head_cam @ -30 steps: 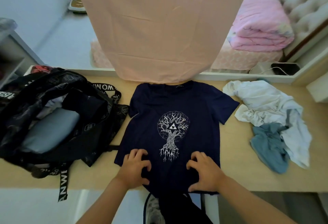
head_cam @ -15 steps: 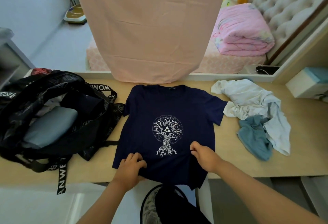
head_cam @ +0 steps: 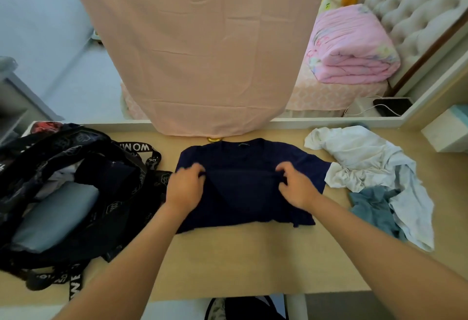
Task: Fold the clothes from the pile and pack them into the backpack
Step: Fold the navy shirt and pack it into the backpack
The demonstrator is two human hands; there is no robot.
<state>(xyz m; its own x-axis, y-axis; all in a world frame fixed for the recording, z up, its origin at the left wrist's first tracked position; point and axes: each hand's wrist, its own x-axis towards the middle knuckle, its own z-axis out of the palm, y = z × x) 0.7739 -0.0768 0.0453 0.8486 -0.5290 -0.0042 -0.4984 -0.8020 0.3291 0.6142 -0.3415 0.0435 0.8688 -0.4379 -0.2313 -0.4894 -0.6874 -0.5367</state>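
Observation:
A navy T-shirt (head_cam: 243, 200) lies on the wooden table (head_cam: 228, 264), its bottom half folded up over its chest so the tree print is hidden. My left hand (head_cam: 184, 188) pinches the folded hem at the left. At the right end of that hem, my right hand (head_cam: 295, 185) pinches it too. A black backpack (head_cam: 63, 188) lies open at the left with folded grey and dark clothes inside. At the right sits a loose pile: a white garment (head_cam: 362, 160) and a grey-blue one (head_cam: 374, 208).
A peach cloth (head_cam: 197, 48) hangs down to the table's back edge. Behind it is a bed with a folded pink quilt (head_cam: 352, 43). A white box (head_cam: 448, 129) stands at the far right. A phone on a cable (head_cam: 391, 105) lies on the ledge.
Both hands took the shirt's bottom hem at the near edge and carried it away from me, folding the lower half over the chest. The print is now covered.

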